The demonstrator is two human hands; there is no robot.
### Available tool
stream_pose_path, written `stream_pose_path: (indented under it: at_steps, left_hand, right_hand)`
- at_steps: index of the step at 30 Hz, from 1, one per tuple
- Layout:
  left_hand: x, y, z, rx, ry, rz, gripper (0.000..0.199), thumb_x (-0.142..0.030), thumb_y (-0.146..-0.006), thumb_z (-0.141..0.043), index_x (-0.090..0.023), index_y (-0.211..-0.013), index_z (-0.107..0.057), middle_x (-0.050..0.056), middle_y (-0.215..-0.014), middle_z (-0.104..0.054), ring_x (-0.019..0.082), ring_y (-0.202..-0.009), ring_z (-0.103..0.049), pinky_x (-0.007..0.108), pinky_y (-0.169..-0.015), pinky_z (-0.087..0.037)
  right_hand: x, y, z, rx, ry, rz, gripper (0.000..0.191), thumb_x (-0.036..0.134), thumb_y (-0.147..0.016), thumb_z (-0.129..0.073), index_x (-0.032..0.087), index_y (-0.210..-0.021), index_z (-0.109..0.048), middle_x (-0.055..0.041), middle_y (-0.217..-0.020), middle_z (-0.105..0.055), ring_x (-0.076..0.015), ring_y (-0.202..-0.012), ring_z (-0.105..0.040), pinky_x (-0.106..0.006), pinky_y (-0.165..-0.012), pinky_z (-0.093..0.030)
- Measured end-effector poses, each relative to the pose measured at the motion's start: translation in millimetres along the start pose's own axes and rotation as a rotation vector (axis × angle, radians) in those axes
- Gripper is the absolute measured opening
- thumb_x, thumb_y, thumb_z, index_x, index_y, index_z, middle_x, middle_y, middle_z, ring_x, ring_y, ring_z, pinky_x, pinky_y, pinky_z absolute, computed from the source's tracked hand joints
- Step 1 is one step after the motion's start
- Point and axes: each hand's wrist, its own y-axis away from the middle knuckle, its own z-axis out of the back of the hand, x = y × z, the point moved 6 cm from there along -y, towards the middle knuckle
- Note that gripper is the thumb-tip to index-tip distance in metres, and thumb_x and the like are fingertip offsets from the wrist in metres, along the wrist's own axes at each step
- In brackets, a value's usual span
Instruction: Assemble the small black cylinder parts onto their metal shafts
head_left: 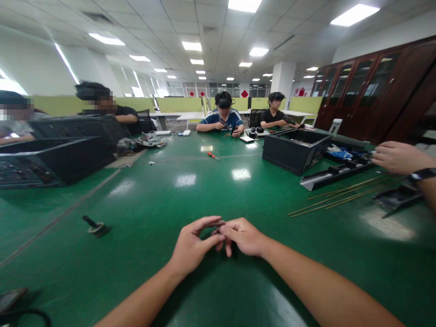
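In front of me, just above the green tabletop (143,236), my two hands meet fingertip to fingertip. My left hand (195,247) is curled, its thumb and fingers bent around a small dark thing that I cannot make out. On the same spot my right hand (243,236) closes in a pinch, with its thumb and index finger pressed together. The fingers cover most of whatever lies between them. To the left, a small round piece with a dark rod (97,226) sticking up from it stands on the table.
Farther off lies an orange screwdriver (211,155). At right are a black computer case (294,152), a metal rail (337,175), several thin brass-coloured rods (340,195) and another person's hand (391,157). Another dark case (68,159) stands at left. Several people sit around the table.
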Motion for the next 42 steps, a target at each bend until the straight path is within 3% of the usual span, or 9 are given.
stream_pose_path:
  at_steps: [2, 6, 9, 14, 19, 23, 27, 37, 42]
  left_hand:
    - [7, -2, 1.5, -0.002, 0.018, 0.038, 0.04, -0.029, -0.071, -0.08, -0.024, -0.109, -0.072, 0.006, -0.107, -0.074, 0.023, -0.101, -0.068, 0.038, -0.095, -0.053]
    - [2, -3, -0.6, 0.034, 0.02, -0.018, 0.017, -0.03, -0.074, -0.076, -0.021, -0.088, -0.077, 0.008, -0.106, -0.074, 0.024, -0.103, -0.068, 0.038, -0.095, -0.053]
    - [-4, -7, 15.5, -0.075, 0.024, -0.019, 0.02, -0.033, -0.073, -0.075, -0.018, -0.087, -0.074, 0.008, -0.093, -0.075, 0.022, -0.089, -0.07, 0.035, -0.084, -0.057]
    - [-15, -14, 110.5, -0.641, -0.221, -0.101, 0.042, -0.038, -0.078, -0.067, -0.014, -0.112, -0.068, 0.007, -0.087, -0.072, 0.019, -0.078, -0.068, 0.035, -0.08, -0.056]
    - [-10, 4, 210.0, -0.993, -0.857, -0.263, 0.042, -0.037, -0.075, -0.065, -0.014, -0.109, -0.074, 0.008, -0.092, -0.072, 0.022, -0.085, -0.066, 0.038, -0.089, -0.051]
    - [10, 28, 257.4, -1.196, -0.991, -0.108, 0.051, -0.041, -0.074, -0.061, -0.016, -0.118, -0.071, 0.009, -0.09, -0.07, 0.025, -0.082, -0.064, 0.043, -0.085, -0.052]
    - [20, 33, 264.4, -1.181, -0.921, 0.078, 0.055, -0.045, -0.074, -0.059, -0.018, -0.122, -0.068, 0.006, -0.087, -0.066, 0.025, -0.084, -0.061, 0.047, -0.093, -0.048]
    - [32, 35, 272.5, -1.164, -0.94, 0.19, 0.062, -0.049, -0.074, -0.058, -0.02, -0.128, -0.064, 0.006, -0.099, -0.064, 0.028, -0.095, -0.059, 0.045, -0.098, -0.046]
    - [31, 36, 276.5, -1.193, -0.954, 0.185, 0.055, -0.042, -0.074, -0.063, -0.024, -0.126, -0.065, 0.002, -0.087, -0.064, 0.025, -0.092, -0.059, 0.043, -0.098, -0.047]
  right_hand:
    - [2, 0, 1, -0.007, -0.009, 0.004, 0.055, 0.065, -0.089, -0.052, 0.011, -0.087, -0.066, -0.0058, -0.076, -0.069, -0.0093, -0.046, -0.058, -0.02, -0.047, -0.041]
    - [2, 1, 1, -0.02, -0.003, -0.011, 0.056, 0.066, -0.086, -0.056, 0.011, -0.084, -0.065, -0.007, -0.075, -0.07, -0.0101, -0.046, -0.058, -0.021, -0.047, -0.041]
    - [-2, 2, 2, -0.009, -0.008, -0.052, 0.062, 0.069, -0.088, -0.049, 0.01, -0.096, -0.066, -0.0085, -0.077, -0.071, -0.0111, -0.046, -0.058, -0.022, -0.047, -0.041]
    - [-8, 1, 6, -0.009, -0.024, -0.088, 0.062, 0.066, -0.092, -0.044, 0.01, -0.111, -0.064, -0.0079, -0.077, -0.071, -0.0109, -0.045, -0.058, -0.023, -0.05, -0.042]
    - [-8, 0, 7, 0.004, 0.016, -0.102, 0.057, 0.061, -0.094, -0.044, 0.01, -0.113, -0.063, -0.0072, -0.078, -0.07, -0.0108, -0.047, -0.059, -0.023, -0.053, -0.042]
    - [-7, 0, 9, 0.021, 0.038, -0.127, 0.056, 0.059, -0.096, -0.042, 0.01, -0.107, -0.065, -0.0077, -0.079, -0.07, -0.011, -0.048, -0.059, -0.025, -0.056, -0.043]
    - [-6, 0, 14, 0.011, 0.032, -0.135, 0.055, 0.059, -0.096, -0.043, 0.01, -0.106, -0.066, -0.007, -0.078, -0.07, -0.0108, -0.048, -0.059, -0.024, -0.056, -0.043]
    - [-6, 1, 14, 0.028, 0.052, -0.137, 0.054, 0.058, -0.094, -0.047, 0.01, -0.105, -0.067, -0.0077, -0.08, -0.071, -0.0107, -0.05, -0.06, -0.024, -0.058, -0.044]
    - [-5, 2, 14, 0.025, 0.058, -0.134, 0.052, 0.059, -0.093, -0.05, 0.011, -0.103, -0.067, -0.0069, -0.08, -0.071, -0.0103, -0.05, -0.06, -0.024, -0.057, -0.043]
